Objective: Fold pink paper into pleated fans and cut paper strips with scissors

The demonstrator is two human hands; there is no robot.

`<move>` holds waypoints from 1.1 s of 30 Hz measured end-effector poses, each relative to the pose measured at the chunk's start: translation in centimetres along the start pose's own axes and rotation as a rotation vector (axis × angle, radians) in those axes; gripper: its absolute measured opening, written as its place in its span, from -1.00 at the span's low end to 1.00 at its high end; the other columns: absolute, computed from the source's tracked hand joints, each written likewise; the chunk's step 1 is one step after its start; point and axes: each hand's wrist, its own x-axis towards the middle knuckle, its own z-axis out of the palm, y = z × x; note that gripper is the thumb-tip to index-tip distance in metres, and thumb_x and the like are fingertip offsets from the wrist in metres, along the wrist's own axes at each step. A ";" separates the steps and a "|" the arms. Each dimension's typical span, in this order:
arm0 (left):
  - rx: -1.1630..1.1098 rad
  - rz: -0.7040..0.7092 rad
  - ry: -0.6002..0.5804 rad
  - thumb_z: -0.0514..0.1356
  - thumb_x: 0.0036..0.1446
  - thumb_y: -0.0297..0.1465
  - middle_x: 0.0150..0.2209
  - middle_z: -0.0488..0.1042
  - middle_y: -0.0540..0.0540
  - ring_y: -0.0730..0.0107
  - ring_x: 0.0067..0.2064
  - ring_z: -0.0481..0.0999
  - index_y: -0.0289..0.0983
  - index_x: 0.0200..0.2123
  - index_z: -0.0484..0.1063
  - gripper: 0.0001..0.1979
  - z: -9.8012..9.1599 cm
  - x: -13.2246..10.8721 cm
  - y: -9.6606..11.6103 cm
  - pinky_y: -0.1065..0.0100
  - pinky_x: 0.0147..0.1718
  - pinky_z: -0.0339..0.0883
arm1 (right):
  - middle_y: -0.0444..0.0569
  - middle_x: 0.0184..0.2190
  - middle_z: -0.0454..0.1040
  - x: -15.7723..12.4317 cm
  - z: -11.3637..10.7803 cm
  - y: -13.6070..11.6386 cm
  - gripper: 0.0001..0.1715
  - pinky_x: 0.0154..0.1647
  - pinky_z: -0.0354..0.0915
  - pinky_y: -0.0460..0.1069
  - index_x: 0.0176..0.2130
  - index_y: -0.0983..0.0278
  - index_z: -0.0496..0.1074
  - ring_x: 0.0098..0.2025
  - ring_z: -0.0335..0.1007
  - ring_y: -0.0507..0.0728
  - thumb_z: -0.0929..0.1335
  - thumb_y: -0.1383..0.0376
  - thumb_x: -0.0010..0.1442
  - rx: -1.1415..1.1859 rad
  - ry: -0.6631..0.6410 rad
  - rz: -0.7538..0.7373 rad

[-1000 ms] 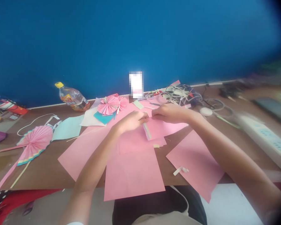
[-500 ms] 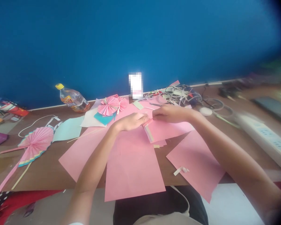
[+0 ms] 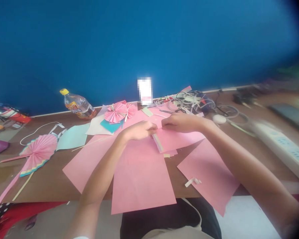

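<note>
A pink sheet of paper (image 3: 180, 139) with a pale strip (image 3: 157, 142) along its left edge lies at the middle of the table, over other pink sheets. At the strip's upper end, my left hand (image 3: 141, 129) is closed, its thumb and fingers pinching the paper's edge. Just to the right, my right hand (image 3: 178, 121) is closed with bent fingers on the far edge of the same sheet. A narrow gap separates the two hands. Their fingertips are partly hidden. A large pink sheet (image 3: 142, 182) hangs slightly over the table's front edge.
Pleated pink paper fans (image 3: 38, 149) and rosettes (image 3: 116, 113) lie left. A drink bottle (image 3: 79, 106) leans by the blue wall. Tangled cables and paper scraps (image 3: 189, 99) are at the back; a white power strip (image 3: 281, 142) sits right. Another pink sheet (image 3: 211, 172) holds small scraps.
My left fingers have shifted slightly and curled more at the strip's upper end. My right hand has barely moved, and the papers lie almost as before.
</note>
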 end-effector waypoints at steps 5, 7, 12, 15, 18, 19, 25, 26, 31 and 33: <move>0.094 0.069 0.008 -0.05 0.32 -0.23 -0.40 0.45 -0.04 0.39 -0.38 0.38 -0.27 -0.34 0.40 -0.66 -0.2 0.2 -1.2 0.37 -0.35 0.14 | -0.02 -0.29 0.54 -0.1 -0.1 0.3 -0.66 -0.36 0.03 -0.03 -0.17 0.17 0.49 -0.30 0.35 0.15 0.16 0.27 0.29 0.020 -0.044 0.020; 0.133 0.054 0.005 -0.04 0.31 -0.27 -0.39 0.47 -0.05 0.37 -0.36 0.40 -0.27 -0.34 0.41 -0.68 -0.5 0.0 -1.8 0.37 -0.35 0.14 | -0.02 -0.27 0.54 -0.2 -0.3 0.4 -0.67 -0.36 0.04 -0.03 -0.17 0.17 0.49 -0.28 0.36 0.16 0.17 0.27 0.28 0.009 -0.047 0.044; 0.102 -0.059 0.025 -0.02 0.31 -0.27 -0.14 0.54 -0.09 0.32 -0.17 0.48 -0.21 -0.06 0.44 -0.70 -1.1 -0.6 -2.6 0.39 -0.25 0.21 | 0.02 -0.26 0.53 -0.4 -0.7 0.6 -0.68 -0.36 0.04 -0.02 -0.18 0.20 0.48 -0.27 0.37 0.17 0.18 0.26 0.28 -0.008 -0.031 0.074; 0.054 -0.101 0.022 0.00 0.31 -0.21 0.01 0.50 -0.10 0.32 -0.08 0.48 -0.15 0.09 0.37 -0.64 -1.1 -0.8 -2.2 0.41 -0.22 0.22 | 0.02 -0.29 0.52 -0.2 -0.4 0.7 -0.67 -0.38 0.01 -0.03 -0.19 0.20 0.48 -0.31 0.35 0.15 0.17 0.25 0.30 -0.057 0.005 0.077; 0.055 -0.082 0.038 0.05 0.27 -0.10 -0.01 0.52 -0.09 0.31 -0.11 0.49 -0.15 0.05 0.40 -0.60 -0.9 -0.7 -1.4 0.41 -0.25 0.22 | 0.02 -0.30 0.52 0.1 0.0 0.9 -0.66 -0.38 -0.02 -0.03 -0.18 0.21 0.48 -0.34 0.34 0.13 0.16 0.27 0.31 -0.093 0.033 0.064; 0.078 -0.074 0.060 0.06 0.26 -0.09 -0.05 0.53 -0.09 0.31 -0.15 0.50 -0.16 0.03 0.42 -0.60 -0.8 -0.6 -1.1 0.41 -0.27 0.21 | 0.02 -0.30 0.53 0.2 0.1 0.9 -0.66 -0.39 -0.02 -0.03 -0.17 0.21 0.48 -0.35 0.33 0.12 0.15 0.28 0.32 -0.095 0.038 0.057; 0.379 -0.040 0.360 -0.02 0.35 -0.23 -0.24 0.57 -0.12 0.26 -0.25 0.50 -0.19 -0.12 0.51 -0.67 -0.4 0.2 -1.4 0.35 -0.34 0.17 | 0.05 -0.31 0.51 -0.1 -0.2 0.9 -0.67 -0.36 -0.01 -0.03 -0.10 0.25 0.47 -0.32 0.33 0.15 0.17 0.29 0.33 -0.180 0.123 0.038; 0.428 -0.046 0.431 -0.02 0.35 -0.23 -0.23 0.57 -0.13 0.24 -0.23 0.51 -0.18 -0.10 0.51 -0.67 -0.4 0.3 -1.7 0.34 -0.33 0.18 | 0.07 -0.30 0.51 -0.2 -0.4 0.9 -0.67 -0.33 0.00 -0.02 -0.10 0.26 0.47 -0.30 0.33 0.17 0.17 0.28 0.34 -0.203 0.173 0.039; 0.596 0.044 0.708 -0.07 0.37 -0.40 -0.12 0.57 -0.20 0.20 -0.04 0.48 -0.25 -0.07 0.50 -0.66 -1.2 0.0 -3.4 0.24 -0.11 0.23 | 0.18 -0.15 0.47 -0.3 -1.0 1.2 -0.65 -0.14 0.05 0.09 -0.15 0.27 0.51 -0.07 0.24 0.29 0.17 0.33 0.33 -0.346 0.460 -0.014; 0.631 0.112 0.739 -0.06 0.36 -0.43 -0.07 0.55 -0.20 0.18 0.03 0.43 -0.27 -0.09 0.50 -0.67 -1.4 0.1 -3.7 0.18 -0.01 0.19 | 0.20 -0.11 0.45 0.0 -0.8 1.4 -0.67 -0.13 0.03 0.11 -0.17 0.27 0.53 -0.05 0.21 0.31 0.20 0.39 0.28 -0.399 0.479 -0.031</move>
